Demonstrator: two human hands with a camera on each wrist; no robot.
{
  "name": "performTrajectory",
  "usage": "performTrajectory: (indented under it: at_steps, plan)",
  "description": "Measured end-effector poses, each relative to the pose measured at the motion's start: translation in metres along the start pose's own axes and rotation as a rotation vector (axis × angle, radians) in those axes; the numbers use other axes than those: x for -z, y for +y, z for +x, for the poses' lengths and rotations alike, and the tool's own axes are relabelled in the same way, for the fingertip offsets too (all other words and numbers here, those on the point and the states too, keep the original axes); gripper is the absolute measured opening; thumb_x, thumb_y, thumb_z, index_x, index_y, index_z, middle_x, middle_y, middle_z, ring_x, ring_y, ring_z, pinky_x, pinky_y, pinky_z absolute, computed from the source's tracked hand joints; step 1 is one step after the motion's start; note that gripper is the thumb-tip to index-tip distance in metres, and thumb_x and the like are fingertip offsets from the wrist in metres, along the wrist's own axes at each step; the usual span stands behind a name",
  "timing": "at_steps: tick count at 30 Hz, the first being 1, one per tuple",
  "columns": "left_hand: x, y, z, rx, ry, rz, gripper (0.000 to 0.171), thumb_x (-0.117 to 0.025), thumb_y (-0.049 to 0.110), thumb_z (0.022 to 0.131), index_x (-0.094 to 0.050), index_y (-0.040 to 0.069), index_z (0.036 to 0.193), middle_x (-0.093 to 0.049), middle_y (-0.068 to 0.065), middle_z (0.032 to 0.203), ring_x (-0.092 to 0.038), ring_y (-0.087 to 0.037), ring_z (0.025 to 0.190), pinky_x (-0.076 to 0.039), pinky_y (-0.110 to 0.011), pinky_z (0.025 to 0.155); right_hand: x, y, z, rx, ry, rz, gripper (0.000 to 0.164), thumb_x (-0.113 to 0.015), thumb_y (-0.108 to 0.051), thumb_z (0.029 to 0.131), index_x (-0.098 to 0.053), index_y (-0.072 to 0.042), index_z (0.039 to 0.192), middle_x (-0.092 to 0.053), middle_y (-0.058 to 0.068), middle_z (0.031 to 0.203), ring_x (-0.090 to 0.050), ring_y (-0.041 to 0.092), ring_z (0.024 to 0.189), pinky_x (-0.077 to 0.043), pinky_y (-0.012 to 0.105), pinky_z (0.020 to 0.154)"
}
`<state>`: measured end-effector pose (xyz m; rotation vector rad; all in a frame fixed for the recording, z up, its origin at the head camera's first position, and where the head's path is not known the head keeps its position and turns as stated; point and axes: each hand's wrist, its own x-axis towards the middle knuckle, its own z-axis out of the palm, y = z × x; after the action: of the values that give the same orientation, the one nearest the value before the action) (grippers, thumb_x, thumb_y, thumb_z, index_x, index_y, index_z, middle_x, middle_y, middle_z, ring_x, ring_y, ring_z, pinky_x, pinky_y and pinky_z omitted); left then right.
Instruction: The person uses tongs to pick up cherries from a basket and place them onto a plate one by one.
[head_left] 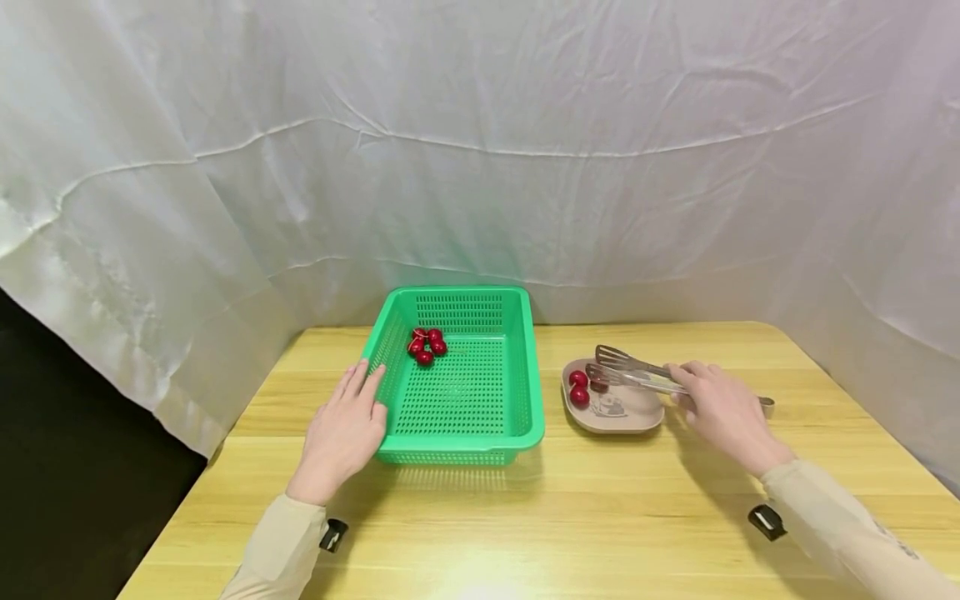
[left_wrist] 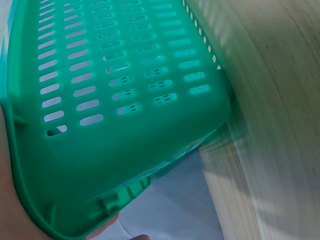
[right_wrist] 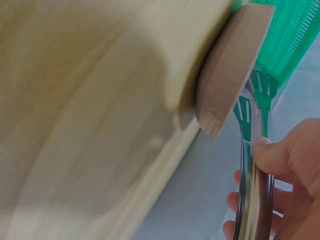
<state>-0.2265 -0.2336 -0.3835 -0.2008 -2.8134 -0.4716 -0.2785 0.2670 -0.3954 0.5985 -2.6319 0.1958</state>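
My left hand [head_left: 347, 425] rests on the left rim of a green perforated plastic basket [head_left: 528, 375], fingers extended. Inside the basket, near its far left corner, lies a cluster of several red cherries [head_left: 424, 358]. A pair of metal tongs [head_left: 637, 380] with slotted heads is held in my right hand [head_left: 723, 412]; thumb and fingers grip its arms in the right wrist view. The tong heads are apart over a small beige dish [head_left: 633, 421] with a printed picture. Two cherries [head_left: 579, 396] sit at the dish's left side, and a darker one shows partly behind the lower tong head.
The basket and dish stand side by side on a light wooden table [head_left: 480, 525], with a narrow gap between them. A pale cloth curtain [head_left: 480, 208] hangs close behind the table and along its sides. A dark area [head_left: 67, 467] lies off the table's left edge.
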Motion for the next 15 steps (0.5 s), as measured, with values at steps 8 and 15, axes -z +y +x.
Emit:
performTrajectory:
  at_steps: [8, 15]
  plan:
    - [0.0, -0.001, 0.0, 0.006, -0.006, 0.003, 0.055, -0.032, 0.021, 0.101, -0.033, 0.007, 0.154, -0.021, -0.017, 0.16, -0.018, -0.038, 0.146, -0.034, -0.068, 0.101, 0.011, -0.017, 0.015, 0.009, 0.104, 0.062, 0.049, -0.071, -0.008, 0.087, -0.058, 0.002, 0.132, -0.063, 0.021, 0.113, -0.06, 0.039, 0.092, -0.051, 0.052, 0.064]
    - [-0.001, 0.0, 0.001, 0.02, -0.013, 0.007, 0.055, -0.032, 0.022, 0.101, -0.032, 0.009, 0.154, -0.02, -0.016, 0.161, -0.018, -0.037, 0.147, -0.033, -0.068, 0.102, 0.025, -0.037, 0.034, 0.023, 0.117, 0.118, 0.053, -0.07, -0.01, 0.089, -0.053, -0.001, 0.139, -0.06, 0.022, 0.121, -0.058, 0.04, 0.103, -0.048, 0.057, 0.08]
